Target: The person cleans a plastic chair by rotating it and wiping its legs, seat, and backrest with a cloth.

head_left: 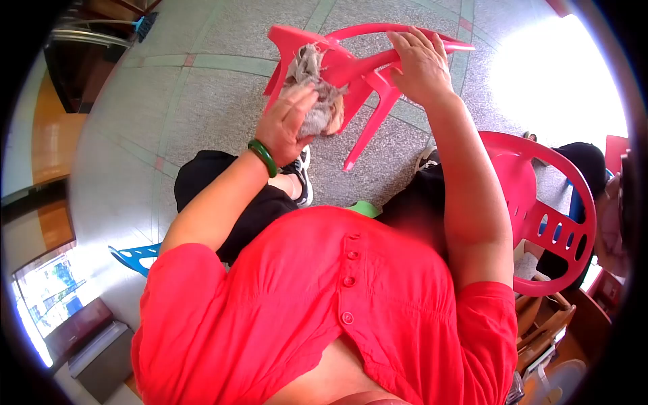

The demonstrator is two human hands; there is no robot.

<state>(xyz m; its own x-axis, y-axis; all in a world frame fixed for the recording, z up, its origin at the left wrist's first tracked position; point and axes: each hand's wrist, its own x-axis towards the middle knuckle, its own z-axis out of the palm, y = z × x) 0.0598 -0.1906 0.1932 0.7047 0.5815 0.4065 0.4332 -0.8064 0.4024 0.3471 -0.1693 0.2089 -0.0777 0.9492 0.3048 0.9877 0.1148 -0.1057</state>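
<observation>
A frayed grey rag (pixel 316 121) is bunched against the red plastic chair (pixel 351 71) in front of me. My left hand (pixel 289 116), a green bangle at its wrist, is closed on the rag, with its fingers over the near side. The chair is small and appears tilted, one leg pointing toward me. On its right side, my right hand (pixel 424 67) grips the curved upper part, fingers bent over it. The undersides of both hands are hidden.
A second red chair (pixel 580 202) stands close to my right elbow, with a person's dark-clothed leg (pixel 584 162) beyond it. Part of a blue plastic seat (pixel 138 258) shows at left. Dark furniture (pixel 81 74) lines the left side. Bright light covers the floor at upper right.
</observation>
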